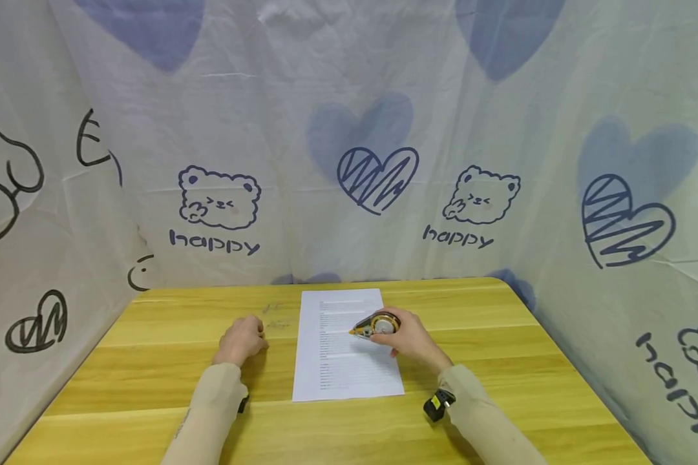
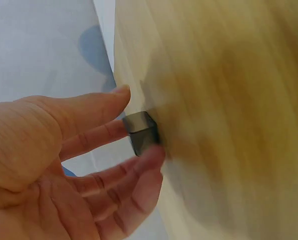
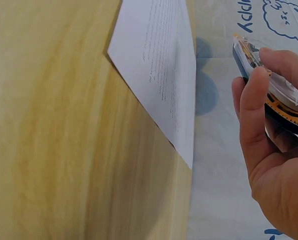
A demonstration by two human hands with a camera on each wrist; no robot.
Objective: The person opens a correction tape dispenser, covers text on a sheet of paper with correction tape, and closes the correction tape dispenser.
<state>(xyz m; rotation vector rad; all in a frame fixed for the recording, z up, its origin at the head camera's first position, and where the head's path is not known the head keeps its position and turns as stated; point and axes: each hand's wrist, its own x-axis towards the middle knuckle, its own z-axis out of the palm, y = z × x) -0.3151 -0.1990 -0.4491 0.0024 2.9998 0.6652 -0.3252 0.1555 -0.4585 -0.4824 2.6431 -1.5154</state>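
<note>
My right hand [image 1: 414, 340] grips a correction tape dispenser [image 1: 382, 325] above the right half of a printed sheet of paper [image 1: 308, 361]. The dispenser has a clear body with orange and black parts, and its narrow tip points left. In the right wrist view, thumb and fingers pinch the dispenser [image 3: 283, 92] clear of the table. To the left of the sheet, my left hand [image 1: 241, 340] is low over the table. The left wrist view has a small dark see-through cap [image 2: 143, 132] held at its fingers; the head view hides this cap.
The sheet lies flat on a yellow wood-grain table [image 1: 488, 374]. Faint marks [image 1: 276, 316] are on the tabletop left of the sheet's upper part. A pale curtain [image 1: 291, 129] printed with hearts and bears encloses the table's back and sides.
</note>
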